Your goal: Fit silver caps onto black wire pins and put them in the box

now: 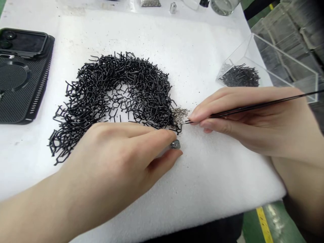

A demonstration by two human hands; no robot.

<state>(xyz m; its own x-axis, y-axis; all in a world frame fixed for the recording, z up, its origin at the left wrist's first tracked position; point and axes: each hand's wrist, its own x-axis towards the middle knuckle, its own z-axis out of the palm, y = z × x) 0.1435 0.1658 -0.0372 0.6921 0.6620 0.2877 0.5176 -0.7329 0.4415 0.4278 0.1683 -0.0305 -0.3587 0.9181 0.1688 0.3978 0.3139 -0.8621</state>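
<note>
My right hand (243,118) is closed in a pencil grip on thin black tweezers (233,109). Their tip reaches a small heap of shiny metallic bits (180,114), tiny as grains. Beside it, my left hand (126,152) pinches a small grey metal piece (175,144) between thumb and forefinger; most of that piece is hidden by the fingers. A big arch-shaped pile of black branched plastic pieces (141,77) lies on the white foam sheet (215,189). The pile's right end touches the metallic heap, just beyond my left fingertips.
A clear box (268,60) with more black pieces stands at the right. A phone in a black case (22,77) lies at the left. Along the back are a bag of small grains (150,3), a small metal piece (173,7) and a glass jar (224,6).
</note>
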